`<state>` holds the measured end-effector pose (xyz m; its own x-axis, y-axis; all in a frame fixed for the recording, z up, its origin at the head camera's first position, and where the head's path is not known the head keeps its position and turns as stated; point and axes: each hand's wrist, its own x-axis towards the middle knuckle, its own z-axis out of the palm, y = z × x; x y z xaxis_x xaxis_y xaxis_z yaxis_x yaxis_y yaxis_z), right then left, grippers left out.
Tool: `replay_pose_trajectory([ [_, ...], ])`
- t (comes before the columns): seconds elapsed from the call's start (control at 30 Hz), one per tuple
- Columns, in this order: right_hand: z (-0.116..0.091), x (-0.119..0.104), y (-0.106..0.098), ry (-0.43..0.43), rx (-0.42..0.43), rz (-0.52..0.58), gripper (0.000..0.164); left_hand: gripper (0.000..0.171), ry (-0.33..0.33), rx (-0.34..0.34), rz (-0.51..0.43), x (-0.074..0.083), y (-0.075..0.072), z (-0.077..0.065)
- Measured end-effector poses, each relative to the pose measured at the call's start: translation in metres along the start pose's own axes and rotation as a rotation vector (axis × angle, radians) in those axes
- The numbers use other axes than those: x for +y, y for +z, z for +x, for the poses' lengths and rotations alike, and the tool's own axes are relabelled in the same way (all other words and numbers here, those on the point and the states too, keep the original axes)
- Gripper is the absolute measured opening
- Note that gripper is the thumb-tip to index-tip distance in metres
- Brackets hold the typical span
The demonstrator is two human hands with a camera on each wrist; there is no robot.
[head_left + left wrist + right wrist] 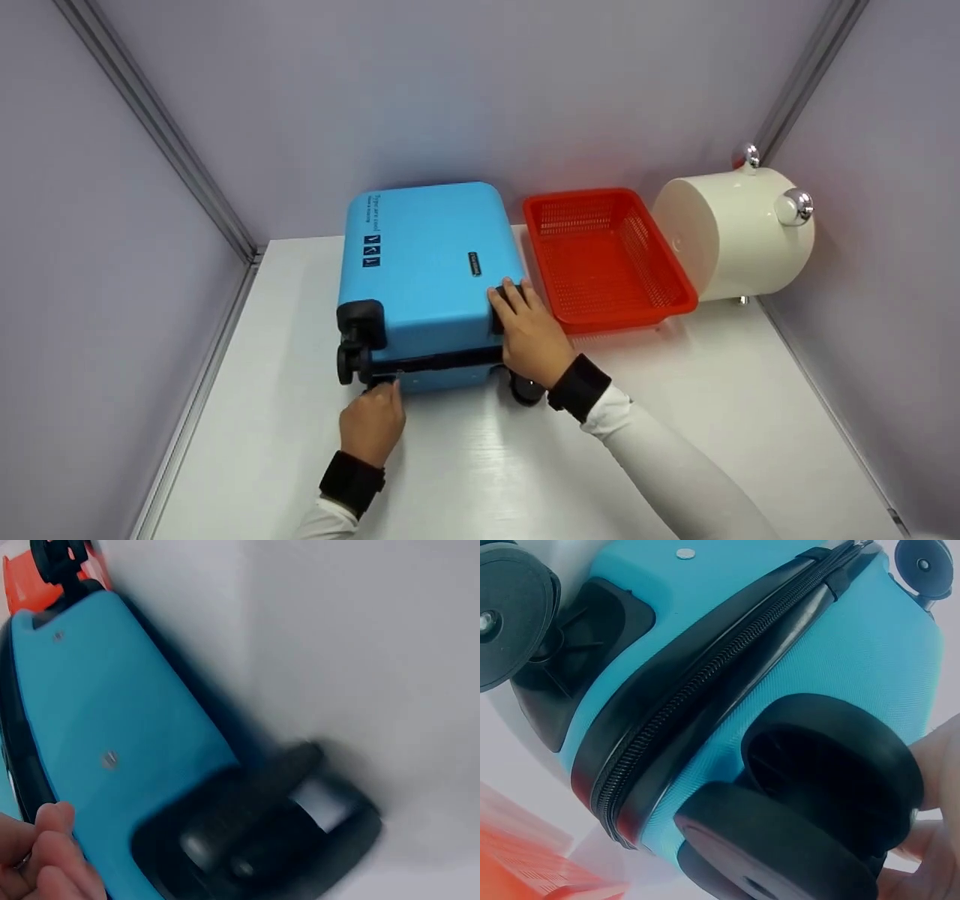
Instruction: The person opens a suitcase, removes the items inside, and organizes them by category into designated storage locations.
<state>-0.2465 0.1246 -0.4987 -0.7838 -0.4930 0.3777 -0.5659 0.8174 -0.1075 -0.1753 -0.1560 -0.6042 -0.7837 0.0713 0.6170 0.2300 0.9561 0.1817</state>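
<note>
A light-blue suitcase (pixel 427 247) lies flat, with its black wheels toward me. My left hand (pixel 373 424) is at the near left of its zipper band, fingers curled together at the zipper pull, which they mostly cover. In the left wrist view, those fingertips (pixel 56 821) meet beside the black band, near a blurred wheel (pixel 255 817). Over the near right corner, my right hand (pixel 534 341) rests with fingers extended across the black corner guard. The right wrist view shows the zipper (pixel 682 694) with its teeth together and a double wheel (pixel 840 735) beside that hand.
A red perforated basket (pixel 600 262) stands close to the suitcase's right side. Farther right, a cream-white cylinder (pixel 750 232) with shiny round knobs lies on its side. Grey walls enclose the white table (pixel 480 480) at the back and both sides.
</note>
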Motion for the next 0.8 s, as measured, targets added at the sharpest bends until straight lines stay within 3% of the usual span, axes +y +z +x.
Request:
replay_pose_trajectory([
  [0.27, -0.002, 0.000, 0.001, 0.020, -0.035, -0.001, 0.065, 0.052, -0.112, -0.024, -0.002, -0.015, -0.010, -0.002],
  [0.53, -0.003, -0.001, 0.005, 0.025, 0.002, 0.025, 0.066, 0.033, -0.118, -0.038, -0.043, -0.031, -0.022, 0.001],
  [0.8, -0.005, -0.003, 0.007, 0.029, 0.025, 0.041, 0.063, 0.038, -0.236, -0.067, -0.044, -0.029, -0.024, 0.007],
])
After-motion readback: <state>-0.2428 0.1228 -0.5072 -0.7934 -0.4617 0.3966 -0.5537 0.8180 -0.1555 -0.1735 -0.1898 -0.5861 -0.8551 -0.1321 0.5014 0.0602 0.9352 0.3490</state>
